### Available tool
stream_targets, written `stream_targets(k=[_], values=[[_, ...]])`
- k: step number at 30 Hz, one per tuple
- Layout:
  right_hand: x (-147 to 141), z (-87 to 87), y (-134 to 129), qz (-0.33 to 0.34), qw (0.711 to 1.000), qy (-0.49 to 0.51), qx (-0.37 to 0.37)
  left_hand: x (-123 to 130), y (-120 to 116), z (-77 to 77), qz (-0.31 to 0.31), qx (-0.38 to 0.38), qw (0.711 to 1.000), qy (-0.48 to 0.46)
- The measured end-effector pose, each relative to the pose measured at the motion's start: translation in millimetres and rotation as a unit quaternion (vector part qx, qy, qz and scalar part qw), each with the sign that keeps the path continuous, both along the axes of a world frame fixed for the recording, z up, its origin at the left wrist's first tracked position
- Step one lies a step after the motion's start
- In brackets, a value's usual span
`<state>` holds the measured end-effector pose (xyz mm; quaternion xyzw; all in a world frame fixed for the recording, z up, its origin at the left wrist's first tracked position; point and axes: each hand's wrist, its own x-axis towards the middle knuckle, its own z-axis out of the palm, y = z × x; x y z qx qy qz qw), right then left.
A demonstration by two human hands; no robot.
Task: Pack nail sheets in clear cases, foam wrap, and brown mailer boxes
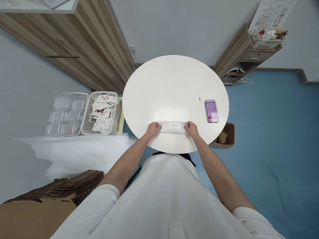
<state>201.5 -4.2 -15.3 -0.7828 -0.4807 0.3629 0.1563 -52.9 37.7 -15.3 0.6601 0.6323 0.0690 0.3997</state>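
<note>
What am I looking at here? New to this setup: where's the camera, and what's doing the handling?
No machine here: the picture comes from one camera worn on a person's head, looking forward and down. Both bare hands are the wearer's own. The left hand and right hand grip opposite ends of a folded white sheet at the near side of the white table. On the table's right lies a purple item, too pixelated to identify.
</note>
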Motion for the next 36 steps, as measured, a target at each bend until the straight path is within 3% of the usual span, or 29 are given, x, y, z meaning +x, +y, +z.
stream_targets(k=[7, 10, 12, 14, 16, 18, 23, 29, 33, 36], values=[[-7, -2.7, -14, -0.036, 0.999, -0.029, 0.019, 2, -10, -0.7, 0.09, 0.031, 0.995, -0.033], [-8, -3.5, -25, -0.049, 0.997, -0.038, 0.039, 5, -17, 3.4, 0.097, 0.121, 0.988, -0.019], [-10, -3.5, -35, -0.068, 0.995, -0.043, 0.06, 10, -23, 7.5, 0.045, 0.201, 0.979, 0.002], [-14, -2.9, -44, -0.084, 0.993, -0.033, 0.073, 19, -31, 11.3, -0.082, 0.242, 0.967, 0.009], [-19, -2.1, -50, -0.085, 0.993, -0.005, 0.077, 29, -38, 13.0, -0.223, 0.241, 0.944, 0.014], [-25, -1.7, -52, -0.082, 0.993, 0.027, 0.08, 40, -45, 12.1, -0.306, 0.229, 0.924, 0.035], [-33, -1.1, -42, -0.182, 0.975, 0.12, 0.035, 49, -51, 4.7, -0.337, 0.21, 0.913, 0.094], [-30, 5.1, -34, -0.327, 0.918, 0.223, 0.004, 47, -47, 4.4, -0.357, 0.201, 0.905, 0.116], [-26, 8.2, -29, -0.329, 0.906, 0.266, -0.015, 55, -46, 6.0, -0.359, 0.193, 0.904, 0.127], [-25, 11.3, -19, -0.286, 0.919, 0.272, -0.009, 60, -47, 7.1, -0.358, 0.186, 0.906, 0.132]])
